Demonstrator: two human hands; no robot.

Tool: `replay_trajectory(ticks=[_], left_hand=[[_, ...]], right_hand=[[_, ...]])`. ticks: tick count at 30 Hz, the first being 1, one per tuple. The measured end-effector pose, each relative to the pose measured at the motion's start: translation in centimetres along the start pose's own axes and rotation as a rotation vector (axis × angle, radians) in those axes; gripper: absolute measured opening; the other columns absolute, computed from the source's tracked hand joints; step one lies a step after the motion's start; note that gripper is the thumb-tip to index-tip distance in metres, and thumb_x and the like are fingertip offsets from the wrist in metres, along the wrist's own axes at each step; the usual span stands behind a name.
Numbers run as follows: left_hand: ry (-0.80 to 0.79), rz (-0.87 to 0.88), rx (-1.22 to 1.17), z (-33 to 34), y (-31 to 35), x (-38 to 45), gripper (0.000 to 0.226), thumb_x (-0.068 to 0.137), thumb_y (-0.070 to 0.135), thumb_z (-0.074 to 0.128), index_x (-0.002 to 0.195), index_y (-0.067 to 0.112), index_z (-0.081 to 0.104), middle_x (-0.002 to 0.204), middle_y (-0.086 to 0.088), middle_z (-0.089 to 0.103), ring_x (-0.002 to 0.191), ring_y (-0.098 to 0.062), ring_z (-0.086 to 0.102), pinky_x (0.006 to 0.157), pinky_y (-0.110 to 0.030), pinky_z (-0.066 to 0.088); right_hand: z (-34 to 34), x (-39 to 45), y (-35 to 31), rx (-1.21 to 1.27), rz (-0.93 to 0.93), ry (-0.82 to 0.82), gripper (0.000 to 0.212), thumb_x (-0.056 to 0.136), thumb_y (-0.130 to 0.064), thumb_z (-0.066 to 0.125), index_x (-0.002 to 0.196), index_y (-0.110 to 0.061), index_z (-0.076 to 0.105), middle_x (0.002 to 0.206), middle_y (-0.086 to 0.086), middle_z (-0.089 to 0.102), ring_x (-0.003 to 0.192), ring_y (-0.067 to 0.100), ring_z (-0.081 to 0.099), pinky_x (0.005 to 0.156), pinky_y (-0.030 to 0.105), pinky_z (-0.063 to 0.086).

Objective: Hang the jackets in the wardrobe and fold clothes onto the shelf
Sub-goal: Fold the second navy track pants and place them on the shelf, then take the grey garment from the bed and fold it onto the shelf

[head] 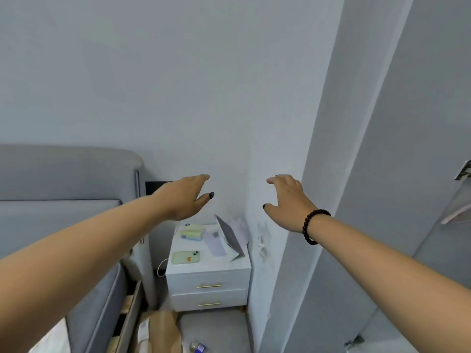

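1. We see the wardrobe [356,149] only in part. It is tall with plain pale grey-white panels, stands upright, and runs off the top of the frame.
2. It stands just right of the nightstand [207,271]. A narrow strip of wall lies between them.
3. Its near vertical edge slants up and to the right from floor level beside the nightstand. A second flat panel lies further right.
4. A small metal fitting [462,170] sits far right of the nightstand and higher up, cut by the frame edge.
5. A pale translucent item [456,211] hangs under that fitting. It is cropped, and we cannot tell what it is.
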State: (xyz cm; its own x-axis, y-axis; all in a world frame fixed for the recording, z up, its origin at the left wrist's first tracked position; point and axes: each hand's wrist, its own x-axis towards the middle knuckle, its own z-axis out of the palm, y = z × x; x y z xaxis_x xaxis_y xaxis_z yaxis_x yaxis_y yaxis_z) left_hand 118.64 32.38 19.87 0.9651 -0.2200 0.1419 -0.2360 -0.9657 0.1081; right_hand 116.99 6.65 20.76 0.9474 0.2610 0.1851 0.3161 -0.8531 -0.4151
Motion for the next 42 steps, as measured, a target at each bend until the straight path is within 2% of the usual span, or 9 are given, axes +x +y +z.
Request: replay_trajectory(ticks=[4,11,19,25,30,34,37,40,42], left_hand=[[-0.003,-0.110,-0.038,0.3,-8.4,-2.2,0.055,0.099,0.050,0.035,0.146,0.021,0.029,0.143,-0.004,0.048,0.125,-0.025,0.050,0.097,-0.040,0.043],[-0.061,-0.261,-0.130,0.8,-23.9,-6.0,0.062,0.100,0.048,0.036,0.152,0.016,0.022,0.154,-0.007,0.035,0.139,-0.024,0.037,0.112,-0.038,0.031],[-0.126,-0.410,-0.211,2.8,-38.6,-10.8,0.063,0.100,0.050,0.035,0.153,0.019,0.020,0.156,-0.005,0.033,0.140,-0.023,0.035,0.113,-0.038,0.031],[-0.165,-0.560,-0.314,5.4,-46.1,-14.2,0.062,0.100,0.048,0.037,0.152,0.018,0.021,0.152,-0.007,0.040,0.134,-0.023,0.044,0.111,-0.039,0.036],[-0.157,-0.680,-0.374,9.2,-49.5,-15.3,0.056,0.102,0.035,0.042,0.150,0.012,0.028,0.152,-0.007,0.040,0.138,-0.021,0.038,0.110,-0.026,0.028],[-0.179,-0.752,-0.466,12.6,-51.2,-14.2,0.056,0.102,0.033,0.043,0.151,0.012,0.027,0.151,-0.007,0.040,0.137,-0.021,0.039,0.111,-0.027,0.030],[-0.184,-0.835,-0.531,14.9,-52.4,-13.0,0.056,0.101,0.034,0.045,0.150,0.013,0.027,0.142,-0.008,0.051,0.128,-0.021,0.049,0.106,-0.030,0.038],[-0.190,-0.894,-0.599,17.5,-53.8,-11.7,0.058,0.101,0.032,0.046,0.151,0.013,0.025,0.145,-0.008,0.048,0.132,-0.021,0.046,0.107,-0.029,0.037],[-0.194,-0.935,-0.644,19.2,-54.9,-11.2,0.058,0.101,0.030,0.047,0.151,0.011,0.024,0.151,-0.007,0.040,0.138,-0.021,0.039,0.111,-0.028,0.032]], right_hand=[[4.0,2.8,-4.5,0.019,-0.056,-0.060,0.057,0.092,-0.020,0.050,0.144,-0.016,0.027,0.150,-0.003,0.020,0.140,0.014,0.013,0.104,0.024,0.025],[12.0,8.3,-13.5,0.051,-0.126,-0.156,0.057,0.092,-0.021,0.052,0.144,-0.018,0.028,0.152,-0.003,0.019,0.141,0.013,0.012,0.106,0.022,0.019],[23.5,14.6,-25.7,0.101,-0.269,-0.295,0.056,0.092,-0.021,0.052,0.143,-0.017,0.031,0.149,-0.002,0.023,0.140,0.015,0.016,0.105,0.020,0.018],[30.9,18.5,-31.9,0.108,-0.350,-0.468,0.057,0.092,-0.024,0.053,0.144,-0.016,0.030,0.151,-0.002,0.019,0.141,0.015,0.013,0.111,0.025,0.018],[36.4,22.1,-34.2,0.115,-0.374,-0.607,0.055,0.093,-0.024,0.052,0.143,-0.017,0.030,0.151,-0.003,0.019,0.141,0.016,0.015,0.111,0.027,0.023],[40.8,25.2,-34.6,0.123,-0.381,-0.711,0.048,0.093,-0.024,0.051,0.139,-0.017,0.037,0.150,-0.002,0.020,0.140,0.017,0.019,0.110,0.026,0.024],[44.1,27.6,-34.7,0.145,-0.363,-0.785,0.044,0.093,-0.024,0.052,0.136,-0.019,0.041,0.148,-0.003,0.023,0.134,0.014,0.029,0.100,0.019,0.029],[47.4,30.2,-34.9,0.172,-0.324,-0.818,0.040,0.093,-0.025,0.053,0.132,-0.022,0.045,0.145,-0.006,0.028,0.106,0.011,0.050,0.072,0.009,0.041],[49.6,31.5,-35.2,0.205,-0.261,-0.828,0.038,0.092,-0.024,0.053,0.130,-0.023,0.047,0.141,-0.006,0.032,0.102,0.017,0.058,0.059,0.009,0.042]])
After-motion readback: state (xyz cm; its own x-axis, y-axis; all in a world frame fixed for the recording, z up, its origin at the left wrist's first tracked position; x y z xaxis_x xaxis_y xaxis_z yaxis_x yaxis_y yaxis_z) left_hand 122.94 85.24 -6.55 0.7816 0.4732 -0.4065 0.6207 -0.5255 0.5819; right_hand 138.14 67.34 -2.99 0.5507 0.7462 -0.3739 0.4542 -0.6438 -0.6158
